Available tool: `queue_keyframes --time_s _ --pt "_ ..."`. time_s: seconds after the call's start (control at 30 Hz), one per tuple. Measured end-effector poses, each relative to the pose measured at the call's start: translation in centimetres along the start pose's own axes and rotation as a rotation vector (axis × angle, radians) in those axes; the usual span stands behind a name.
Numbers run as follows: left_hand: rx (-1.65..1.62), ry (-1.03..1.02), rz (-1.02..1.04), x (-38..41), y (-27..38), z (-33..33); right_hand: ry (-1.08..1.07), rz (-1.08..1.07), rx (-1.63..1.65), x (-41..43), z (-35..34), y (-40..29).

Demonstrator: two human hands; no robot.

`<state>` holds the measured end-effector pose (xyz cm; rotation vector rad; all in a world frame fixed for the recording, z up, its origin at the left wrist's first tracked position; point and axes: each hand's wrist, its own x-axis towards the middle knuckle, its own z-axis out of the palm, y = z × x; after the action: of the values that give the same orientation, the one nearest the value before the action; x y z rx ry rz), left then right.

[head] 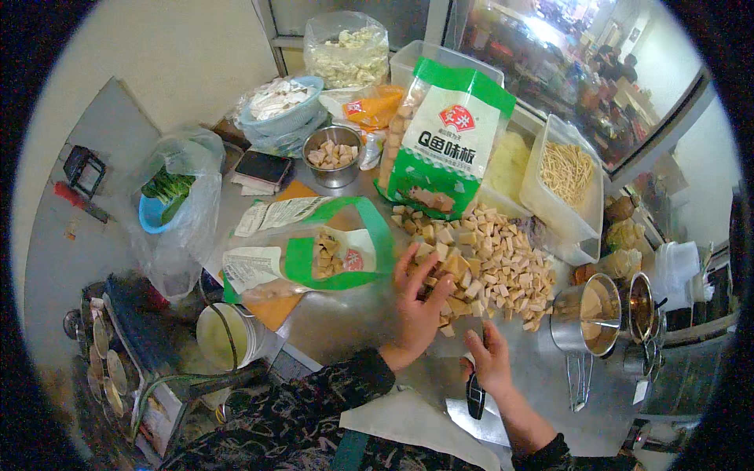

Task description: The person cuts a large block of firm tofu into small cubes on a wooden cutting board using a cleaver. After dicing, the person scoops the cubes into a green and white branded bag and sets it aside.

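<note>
My left hand (415, 309) rests with spread fingers on the near left side of a heap of tan, cut food pieces (512, 262). Larger chunks (450, 262) lie under and around its fingertips. Gripped in my right hand (490, 359) is a knife with a black handle (475, 397). Its short visible stretch of metal blade (470, 325) reaches the heap's near edge beside my left hand. Behind the heap stands a green and white plastic food bag (447, 141) with tan pieces inside. A similar bag (309, 253) lies flat to the left.
At the back are a steel bowl (333, 156) of pieces, a blue basket (280, 106) and a clear bag (347, 53) of pale food. A plastic tub (562, 182) of strips stands right, near steel pots (586, 315). A white bucket (227, 338) is at left.
</note>
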<state>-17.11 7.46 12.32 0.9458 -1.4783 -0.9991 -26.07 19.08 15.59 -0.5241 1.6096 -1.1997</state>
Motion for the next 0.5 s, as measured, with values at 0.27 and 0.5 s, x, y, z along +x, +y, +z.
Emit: queue_keyframes --time_s 0.27,0.5 --pt "0.018 0.264 -0.075 3.3 1.1 -4.1 -0.283 -0.100 -0.272 3.4 3.2 -5.0" --pt "-0.269 0.439 -0.290 3.7 0.9 -5.8 -0.446 -0.052 -0.465 5.0 6.0 -6.6"
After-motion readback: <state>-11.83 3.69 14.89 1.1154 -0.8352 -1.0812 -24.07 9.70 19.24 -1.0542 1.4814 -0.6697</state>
